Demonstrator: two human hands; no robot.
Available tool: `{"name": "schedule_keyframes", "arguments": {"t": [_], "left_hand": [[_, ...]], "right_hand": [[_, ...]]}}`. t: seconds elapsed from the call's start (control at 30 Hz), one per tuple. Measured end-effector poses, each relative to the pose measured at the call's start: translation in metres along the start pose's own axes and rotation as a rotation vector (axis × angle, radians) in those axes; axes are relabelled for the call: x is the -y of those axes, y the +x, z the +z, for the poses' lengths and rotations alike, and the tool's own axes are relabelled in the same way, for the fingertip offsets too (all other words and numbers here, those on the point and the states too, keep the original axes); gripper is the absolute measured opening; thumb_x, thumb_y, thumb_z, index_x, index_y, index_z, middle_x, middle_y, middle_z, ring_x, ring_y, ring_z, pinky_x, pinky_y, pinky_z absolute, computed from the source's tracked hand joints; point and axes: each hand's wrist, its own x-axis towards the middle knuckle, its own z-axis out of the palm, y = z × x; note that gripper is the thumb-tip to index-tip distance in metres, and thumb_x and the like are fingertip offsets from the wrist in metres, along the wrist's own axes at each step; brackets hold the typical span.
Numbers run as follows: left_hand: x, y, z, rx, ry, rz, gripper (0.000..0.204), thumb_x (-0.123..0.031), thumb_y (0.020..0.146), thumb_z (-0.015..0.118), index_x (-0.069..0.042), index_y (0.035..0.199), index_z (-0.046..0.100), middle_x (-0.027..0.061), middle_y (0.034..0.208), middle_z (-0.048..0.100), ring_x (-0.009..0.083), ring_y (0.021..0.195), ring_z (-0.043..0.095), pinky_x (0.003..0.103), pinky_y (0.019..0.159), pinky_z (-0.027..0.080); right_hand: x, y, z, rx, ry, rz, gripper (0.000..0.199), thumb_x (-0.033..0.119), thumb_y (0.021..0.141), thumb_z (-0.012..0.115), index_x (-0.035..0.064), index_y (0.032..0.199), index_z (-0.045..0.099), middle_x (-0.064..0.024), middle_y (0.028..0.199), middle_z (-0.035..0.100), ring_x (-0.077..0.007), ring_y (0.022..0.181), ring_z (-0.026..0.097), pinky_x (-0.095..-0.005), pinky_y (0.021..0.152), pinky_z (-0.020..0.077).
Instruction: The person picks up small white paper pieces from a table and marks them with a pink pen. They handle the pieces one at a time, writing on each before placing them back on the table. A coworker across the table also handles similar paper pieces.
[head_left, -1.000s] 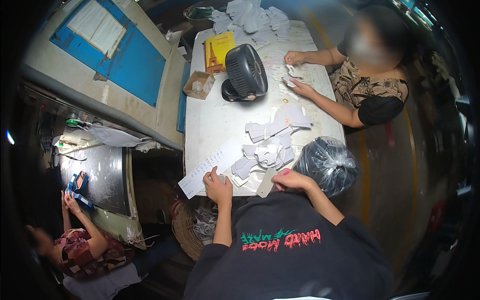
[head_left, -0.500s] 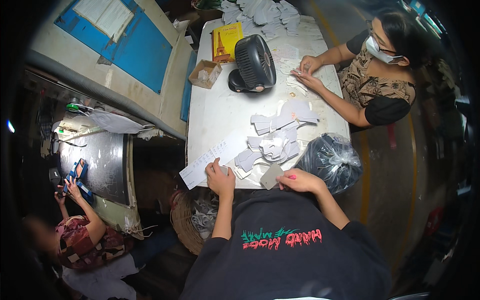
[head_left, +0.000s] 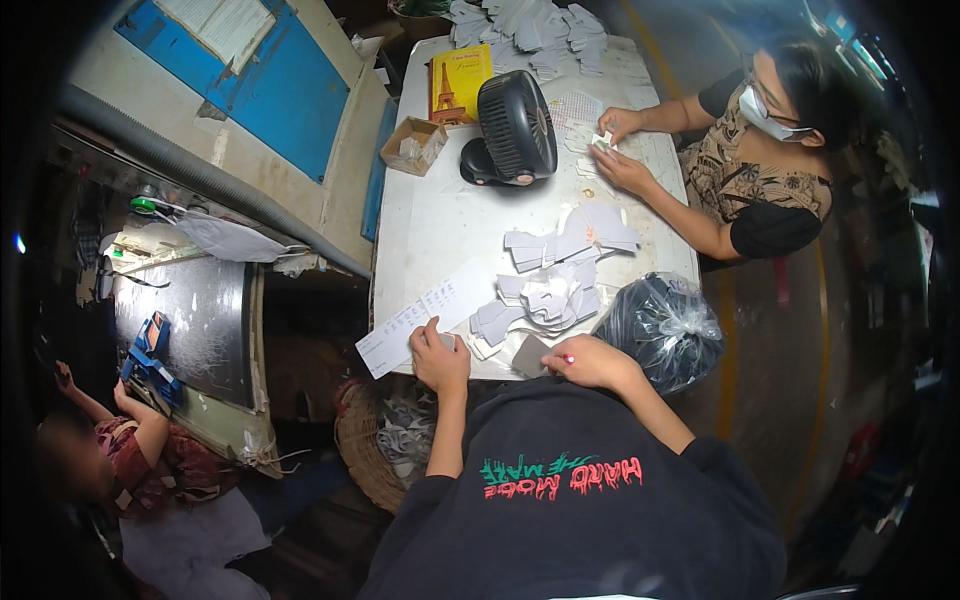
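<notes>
My left hand [head_left: 440,362] is at the near edge of the table, over the right end of a long white paper strip [head_left: 385,347] with handwriting. Its fingers curl round a small pale grey piece [head_left: 448,342]. To its right, my right hand [head_left: 595,362] grips a flat grey squarish piece [head_left: 529,356] by one corner. A slim pink-ended thing [head_left: 569,358], perhaps a pen, pokes out of the same hand; most of it is hidden. Just beyond my hands lie loose stacks of cut white card shapes [head_left: 550,295], with another pile [head_left: 572,237] behind them.
A tied plastic bag of dark stuff [head_left: 662,330] stands at the table's near right corner. Farther back are a black fan [head_left: 517,128], a small open box [head_left: 413,146] and a yellow book [head_left: 460,84]. A co-worker's hands [head_left: 622,150] handle white pieces at the right. A wicker basket [head_left: 360,445] stands below.
My right hand has turned the grey piece, which now looks darker and lies slightly lower and to the left. My left hand has stayed nearly still.
</notes>
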Motion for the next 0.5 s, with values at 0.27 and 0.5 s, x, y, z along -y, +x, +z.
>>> {"name": "schedule_keyframes", "arguments": {"t": [0.27, 0.5], "left_hand": [[-0.005, 0.0, -0.004, 0.032, 0.01, -0.021, 0.056, -0.02, 0.075, 0.077, -0.019, 0.129, 0.06, 0.0088, 0.122, 0.052, 0.0339, 0.111, 0.06, 0.048, 0.087, 0.052], [-0.002, 0.001, -0.003, 0.052, 0.017, -0.03, 0.057, -0.021, 0.076, 0.077, -0.018, 0.13, 0.059, 0.0092, 0.125, 0.051, 0.0339, 0.113, 0.059, 0.048, 0.089, 0.051]], "right_hand": [[0.001, 0.0, -0.006, 0.107, -0.05, 0.031, 0.044, 0.043, 0.104, 0.051, 0.0097, 0.093, 0.077, -0.0161, 0.092, 0.074, -0.0364, 0.093, 0.069, -0.0445, 0.084, 0.0522], [-0.012, 0.002, -0.013, 0.11, 0.05, 0.025, 0.041, 0.043, 0.102, 0.052, 0.0123, 0.092, 0.077, -0.0157, 0.088, 0.072, -0.0323, 0.086, 0.068, -0.043, 0.08, 0.0516]]}}
